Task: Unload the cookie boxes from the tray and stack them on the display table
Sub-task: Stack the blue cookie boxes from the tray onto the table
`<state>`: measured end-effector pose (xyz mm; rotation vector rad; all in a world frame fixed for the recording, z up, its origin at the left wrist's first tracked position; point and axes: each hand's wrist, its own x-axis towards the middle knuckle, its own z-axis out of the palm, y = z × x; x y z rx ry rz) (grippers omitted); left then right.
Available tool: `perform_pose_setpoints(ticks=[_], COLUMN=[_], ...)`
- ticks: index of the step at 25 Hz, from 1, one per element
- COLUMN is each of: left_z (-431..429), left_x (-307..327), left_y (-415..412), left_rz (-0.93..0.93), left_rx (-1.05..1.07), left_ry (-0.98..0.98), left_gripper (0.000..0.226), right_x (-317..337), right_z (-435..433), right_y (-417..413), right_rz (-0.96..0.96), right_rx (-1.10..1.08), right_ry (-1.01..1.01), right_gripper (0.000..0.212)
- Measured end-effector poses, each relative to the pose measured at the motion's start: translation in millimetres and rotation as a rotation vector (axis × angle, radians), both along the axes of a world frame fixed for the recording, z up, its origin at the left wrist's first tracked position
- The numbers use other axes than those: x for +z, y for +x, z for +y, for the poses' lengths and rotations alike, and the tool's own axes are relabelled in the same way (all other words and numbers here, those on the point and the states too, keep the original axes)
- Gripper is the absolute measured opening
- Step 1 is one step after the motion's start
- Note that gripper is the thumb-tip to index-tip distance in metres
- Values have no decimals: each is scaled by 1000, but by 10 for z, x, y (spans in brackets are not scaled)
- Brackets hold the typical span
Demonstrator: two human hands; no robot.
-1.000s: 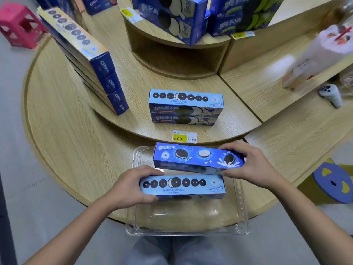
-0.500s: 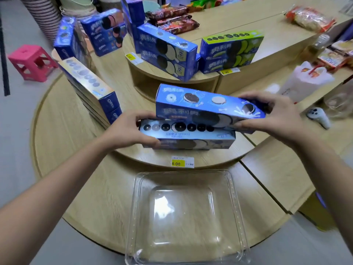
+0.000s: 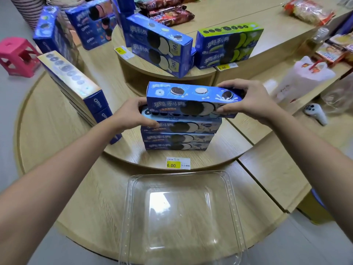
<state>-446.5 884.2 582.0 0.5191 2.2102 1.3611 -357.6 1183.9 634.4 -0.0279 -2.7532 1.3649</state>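
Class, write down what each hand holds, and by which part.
Right hand: the dark blue cookie box, by its right end. Left hand: the light blue box below it, by its left end.

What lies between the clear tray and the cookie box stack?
Head view: between tray and stack, only a yellow price tag on the wooden shelf edge.

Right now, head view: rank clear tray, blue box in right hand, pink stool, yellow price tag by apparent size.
1. clear tray (nearest the camera, so inflated)
2. blue box
3. pink stool (cropped at edge)
4. price tag
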Motion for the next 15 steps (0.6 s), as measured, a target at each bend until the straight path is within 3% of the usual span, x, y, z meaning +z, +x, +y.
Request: perform_pose_setpoints(ticks=[6, 10, 13, 15], left_z=[-116, -199, -264, -292], left_x=[-29, -110, -167, -187], left_y=[11, 51, 75, 84], left_rz=[38, 52, 42, 43], left_rx=[25, 80, 112, 122], left_ry=[56, 101, 119, 137], left_gripper=[55, 69, 63, 56], right_x=[-94, -154, -180, -198], right_z=[-52, -128, -148, -115], right_y=[-21, -34, -30, -16], right_rz=[14, -5, -15, -18], right_rx=[22, 68, 81, 89], right_ry=[-73, 16, 31, 32], right_gripper=[56, 58, 63, 79])
